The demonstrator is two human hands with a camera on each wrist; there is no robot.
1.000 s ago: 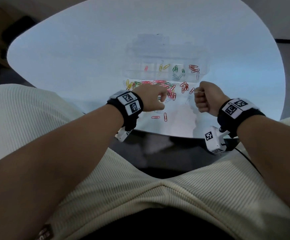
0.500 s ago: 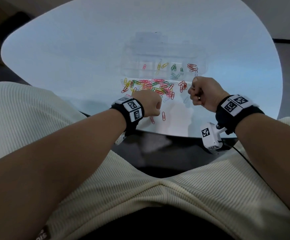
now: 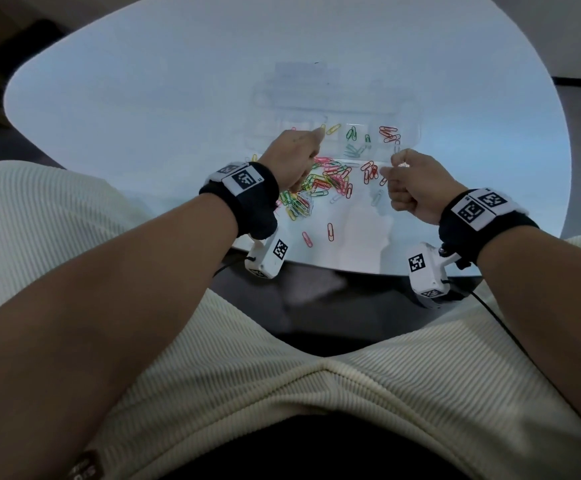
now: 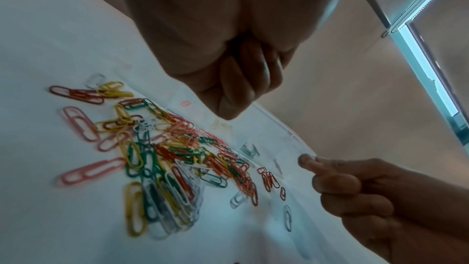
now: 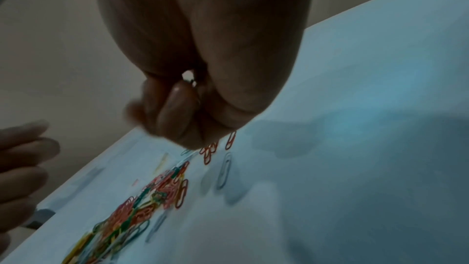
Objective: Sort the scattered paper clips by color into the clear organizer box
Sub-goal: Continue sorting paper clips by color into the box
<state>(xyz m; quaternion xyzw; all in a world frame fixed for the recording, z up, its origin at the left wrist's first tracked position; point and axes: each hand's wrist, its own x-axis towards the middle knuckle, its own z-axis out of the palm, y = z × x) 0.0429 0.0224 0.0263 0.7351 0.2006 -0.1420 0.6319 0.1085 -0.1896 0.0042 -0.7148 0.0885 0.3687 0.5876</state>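
Loose paper clips (image 3: 320, 187) lie heaped near the worktop (image 3: 143, 98) front edge, just before the clear organizer box (image 3: 334, 109); its compartments hold yellow, green and red clips. Left hand (image 3: 290, 157) pinches a yellow clip (image 3: 322, 128); right hand (image 3: 412, 181) pinches a pale clip (image 3: 397, 147).

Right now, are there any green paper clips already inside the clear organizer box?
Yes, the head view shows green paper clips lying in one compartment of the clear organizer box, left of the red ones.

Red, pink, yellow, green, seemingly white paper clips (image 3: 320, 183); white table (image 3: 143, 98).
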